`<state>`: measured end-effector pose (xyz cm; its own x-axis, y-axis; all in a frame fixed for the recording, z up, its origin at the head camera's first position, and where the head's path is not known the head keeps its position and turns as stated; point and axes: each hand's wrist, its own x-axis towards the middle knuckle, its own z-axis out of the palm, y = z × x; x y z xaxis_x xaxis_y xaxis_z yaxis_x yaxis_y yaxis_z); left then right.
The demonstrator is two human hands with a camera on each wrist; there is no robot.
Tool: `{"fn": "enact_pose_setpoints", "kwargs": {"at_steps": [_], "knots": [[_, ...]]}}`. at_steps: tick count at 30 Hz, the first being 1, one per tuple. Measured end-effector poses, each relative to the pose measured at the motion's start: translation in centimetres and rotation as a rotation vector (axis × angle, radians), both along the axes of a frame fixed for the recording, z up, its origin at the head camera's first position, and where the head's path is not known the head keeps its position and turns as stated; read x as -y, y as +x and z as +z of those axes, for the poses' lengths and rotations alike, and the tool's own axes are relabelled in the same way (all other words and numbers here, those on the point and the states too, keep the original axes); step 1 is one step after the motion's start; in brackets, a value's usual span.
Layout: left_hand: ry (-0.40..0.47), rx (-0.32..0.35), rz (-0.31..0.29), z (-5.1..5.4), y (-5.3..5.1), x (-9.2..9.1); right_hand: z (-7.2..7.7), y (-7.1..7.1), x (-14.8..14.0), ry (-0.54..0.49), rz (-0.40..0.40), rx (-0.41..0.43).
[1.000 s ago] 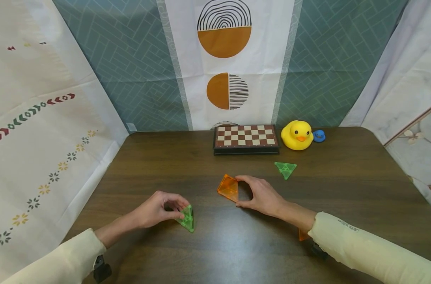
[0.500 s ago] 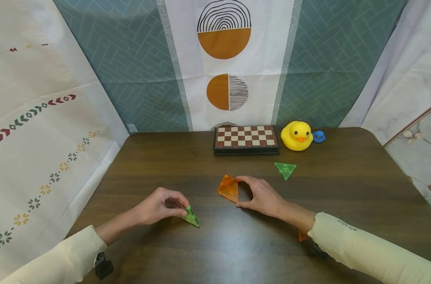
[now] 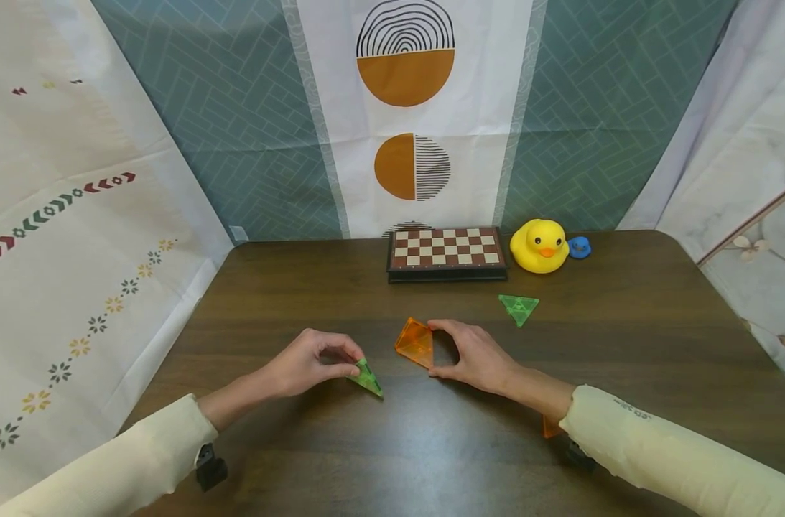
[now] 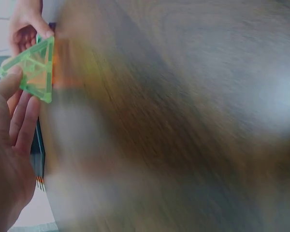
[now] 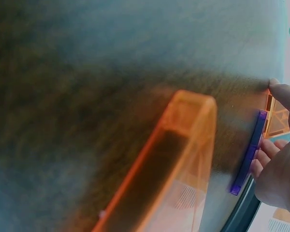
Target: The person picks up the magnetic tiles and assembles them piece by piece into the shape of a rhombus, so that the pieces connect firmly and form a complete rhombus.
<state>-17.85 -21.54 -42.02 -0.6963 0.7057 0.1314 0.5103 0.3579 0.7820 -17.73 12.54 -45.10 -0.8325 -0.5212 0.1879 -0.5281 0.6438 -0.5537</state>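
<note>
My left hand (image 3: 324, 362) pinches a translucent green triangular magnetic tile (image 3: 368, 379) between thumb and fingers, raised and tilted over the table. In the left wrist view the same green tile (image 4: 37, 72) shows its ribbed triangular frame. To its right, my right hand (image 3: 472, 357) grips translucent orange magnetic tiles (image 3: 416, 343) that stand on the table, thumb on the near corner and index finger on the far one. The two hands' tiles are apart in the head view. A purple tile (image 5: 249, 152) lies beside the right fingers in the right wrist view.
Another green triangle tile (image 3: 518, 309) lies to the right of the orange ones. An orange tile (image 3: 550, 427) is partly hidden by my right forearm. Along the back stand a checkered board box (image 3: 447, 251), a yellow rubber duck (image 3: 539, 246) and a small blue duck (image 3: 579, 248).
My left hand has moved right and slightly away from me, bringing the green tile closer to the orange ones and tilting it flatter. The right hand has stayed in place.
</note>
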Motion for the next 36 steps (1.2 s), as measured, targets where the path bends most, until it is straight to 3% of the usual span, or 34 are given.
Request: {"fn": "enact_pose_setpoints", "kwargs": {"at_steps": [12,22,36], "knots": [[0.066,-0.115,0.056,-0.8,-1.3,-3.4,0.2,0.0,0.0,0.001,0.002,0.003],[0.068,-0.149,0.093,-0.9,-1.7,-5.4,0.3,0.0,0.0,-0.005,0.007,0.006],[0.065,-0.162,0.086,-1.5,-1.8,-7.1,0.1,-0.1,-0.1,0.006,0.007,0.011]]}}
